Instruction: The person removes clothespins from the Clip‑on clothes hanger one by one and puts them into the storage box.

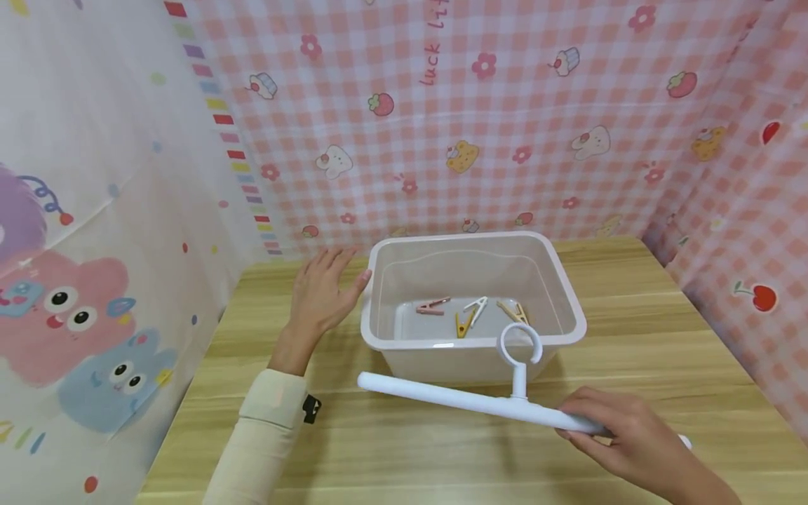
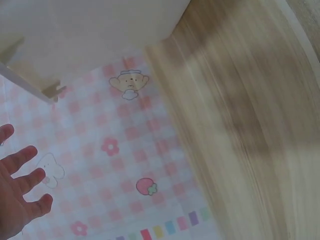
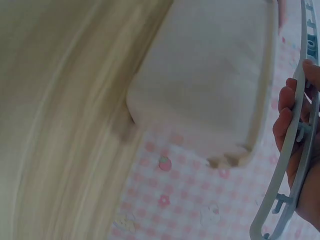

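My right hand [image 1: 637, 438] grips a white clothes hanger [image 1: 451, 398] by its right part. Its round hook [image 1: 520, 379] points up, overlapping the front rim of a pale plastic bin [image 1: 435, 365] in the head view. In the right wrist view, fingers curl round the hanger [image 3: 281, 172], whose hollow frame has small inner hooks. My left hand [image 1: 320, 294] is spread beside the bin's left side, its thumb at the rim; whether it touches cannot be made out. Inside the bin lie a pink clothespin [image 1: 433, 308], a white clothespin [image 1: 477, 310] and two yellowish clothespins, one at front centre [image 1: 463, 325].
The bin stands on a wood-grain table [image 1: 391, 449], near its back edge. A pink checked cloth [image 1: 410, 140] hangs behind and on the right. A white cartoon-printed cloth [image 1: 158, 231] hangs on the left.
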The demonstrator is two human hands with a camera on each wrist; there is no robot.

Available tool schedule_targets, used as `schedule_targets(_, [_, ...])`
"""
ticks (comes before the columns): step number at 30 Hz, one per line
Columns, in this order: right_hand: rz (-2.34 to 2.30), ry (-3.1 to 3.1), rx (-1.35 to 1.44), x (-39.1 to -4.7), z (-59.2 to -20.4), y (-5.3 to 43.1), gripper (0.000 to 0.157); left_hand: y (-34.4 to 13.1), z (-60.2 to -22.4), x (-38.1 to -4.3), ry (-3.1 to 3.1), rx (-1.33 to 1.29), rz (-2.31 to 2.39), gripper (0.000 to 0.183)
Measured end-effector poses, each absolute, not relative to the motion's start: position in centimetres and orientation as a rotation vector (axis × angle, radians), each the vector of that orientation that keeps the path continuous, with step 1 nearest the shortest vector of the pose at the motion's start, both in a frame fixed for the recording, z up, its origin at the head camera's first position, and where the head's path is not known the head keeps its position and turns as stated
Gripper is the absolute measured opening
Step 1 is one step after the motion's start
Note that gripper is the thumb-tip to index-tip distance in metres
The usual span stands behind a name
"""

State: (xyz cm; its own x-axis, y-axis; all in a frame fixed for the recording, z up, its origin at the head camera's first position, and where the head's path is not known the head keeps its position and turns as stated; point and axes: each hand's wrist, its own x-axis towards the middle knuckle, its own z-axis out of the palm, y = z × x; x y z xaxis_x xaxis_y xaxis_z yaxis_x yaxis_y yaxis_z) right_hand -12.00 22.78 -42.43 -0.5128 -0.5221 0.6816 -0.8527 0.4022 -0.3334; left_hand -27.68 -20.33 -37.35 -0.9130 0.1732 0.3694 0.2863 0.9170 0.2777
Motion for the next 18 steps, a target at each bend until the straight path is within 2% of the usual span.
schedule_targets(13, [0.855, -2.141, 1.226, -12.2, -43.6, 22.0, 0.026, -20.4, -37.7, -27.4, -2.720, -0.318, -0.464, 0.063])
schedule_targets(18, [0.866, -2.146, 1.236, -12.1, -43.8, 22.1, 0.023, -20.4, -37.8, -27.2, -2.740, -0.299, -0.451, 0.064])
